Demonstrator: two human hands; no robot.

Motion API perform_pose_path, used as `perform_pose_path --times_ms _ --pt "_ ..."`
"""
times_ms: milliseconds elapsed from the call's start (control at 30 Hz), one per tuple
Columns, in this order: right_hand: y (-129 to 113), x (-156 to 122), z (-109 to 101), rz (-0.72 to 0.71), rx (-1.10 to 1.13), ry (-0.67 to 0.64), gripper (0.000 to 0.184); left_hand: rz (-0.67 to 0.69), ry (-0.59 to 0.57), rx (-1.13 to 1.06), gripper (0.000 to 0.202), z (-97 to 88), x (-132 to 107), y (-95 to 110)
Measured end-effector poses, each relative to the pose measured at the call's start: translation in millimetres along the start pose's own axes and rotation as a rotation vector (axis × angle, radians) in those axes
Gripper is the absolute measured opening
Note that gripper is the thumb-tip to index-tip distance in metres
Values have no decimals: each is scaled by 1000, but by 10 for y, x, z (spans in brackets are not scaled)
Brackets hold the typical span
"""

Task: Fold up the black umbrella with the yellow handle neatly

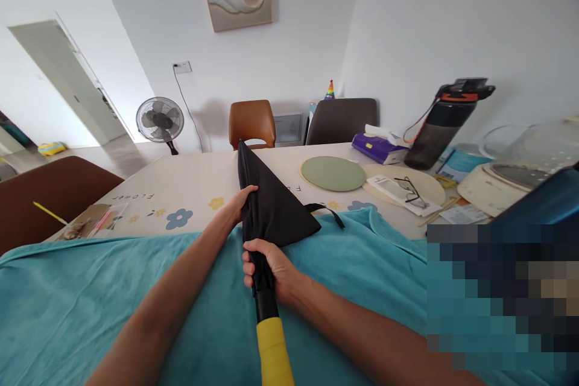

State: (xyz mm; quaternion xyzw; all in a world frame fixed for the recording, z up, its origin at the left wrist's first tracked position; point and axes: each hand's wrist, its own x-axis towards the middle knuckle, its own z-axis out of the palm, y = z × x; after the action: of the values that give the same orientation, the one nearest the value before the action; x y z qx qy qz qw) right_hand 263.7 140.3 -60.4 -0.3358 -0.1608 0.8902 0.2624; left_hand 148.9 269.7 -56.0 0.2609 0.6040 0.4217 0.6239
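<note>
Home; dining table (190, 175), chairs (252, 122), fan (160, 121)

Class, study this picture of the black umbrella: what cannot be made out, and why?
All in the head view:
Yellow handle: lower end cut off by the bottom edge.
Black umbrella: partly covered by the right grip.
Left grip: most fingers hidden behind the umbrella.
White paper: print too small to read.
Pixelated patch: whatever lies beneath is blocked out.
</note>
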Motion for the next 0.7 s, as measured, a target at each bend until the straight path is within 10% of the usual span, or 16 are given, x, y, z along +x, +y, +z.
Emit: perform_pose_path --times_ms 167,333,533,700 --pt "-29 32 -27 -44 8 -5 23 230 233 359 38 -171 -15 138" --pt "-7 94 -42 -53 -20 -1 18 740 480 1120 35 -122 -348 330" --pt "11 94 -35 -112 0 -7 10 1041 -219 1457 45 566 -484 131" --pt "37 98 -52 -204 -6 -65 9 874 -475 1955 55 1006 -379 74"
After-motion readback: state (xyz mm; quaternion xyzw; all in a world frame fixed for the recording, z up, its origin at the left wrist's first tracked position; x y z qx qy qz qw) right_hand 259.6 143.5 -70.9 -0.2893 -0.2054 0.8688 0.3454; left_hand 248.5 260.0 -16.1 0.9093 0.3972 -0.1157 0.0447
